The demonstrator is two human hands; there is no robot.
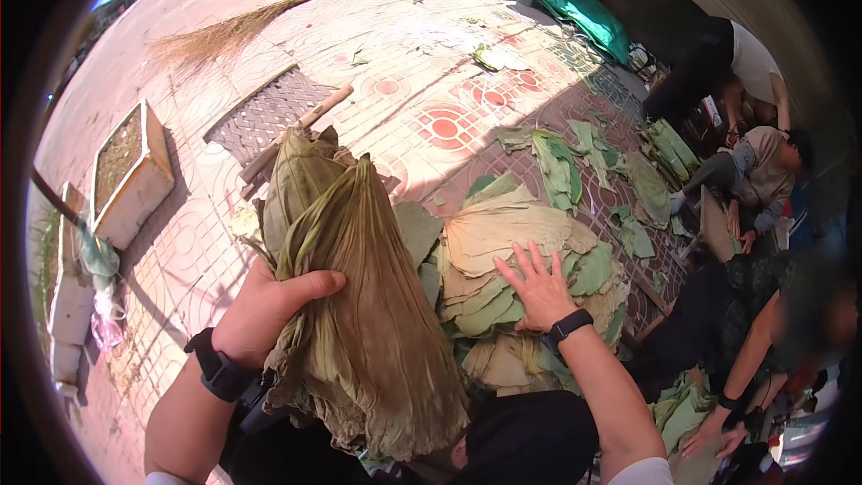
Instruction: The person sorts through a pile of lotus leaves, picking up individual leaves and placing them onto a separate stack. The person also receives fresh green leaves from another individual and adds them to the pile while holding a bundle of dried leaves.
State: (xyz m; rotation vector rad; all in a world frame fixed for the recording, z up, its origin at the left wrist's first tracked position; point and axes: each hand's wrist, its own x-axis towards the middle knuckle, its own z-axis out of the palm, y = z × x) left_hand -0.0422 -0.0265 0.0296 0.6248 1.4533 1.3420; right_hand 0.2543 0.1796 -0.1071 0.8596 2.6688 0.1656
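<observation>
My left hand (pixel 278 305) is wrapped round a thick bundle of large dried brown-green leaves (pixel 377 305), with the thumb across its front. The bundle hangs over my lap, its pointed folded end up. To its right, my right hand (pixel 541 292) lies with spread fingers on a stack of flattened leaves (pixel 512 233), tan on top and green lower down. More pale leaves (pixel 507 366) lie just below that stack. Dark bands are on both my wrists.
A woven mat (pixel 274 114) with wooden poles, a long broom (pixel 260 20) and white foam boxes (pixel 136 175) are at the left. Loose green leaves (pixel 558 166) lie on the tiles. Several people sit or bend at the right, one person's hands (pixel 709 436) on leaves.
</observation>
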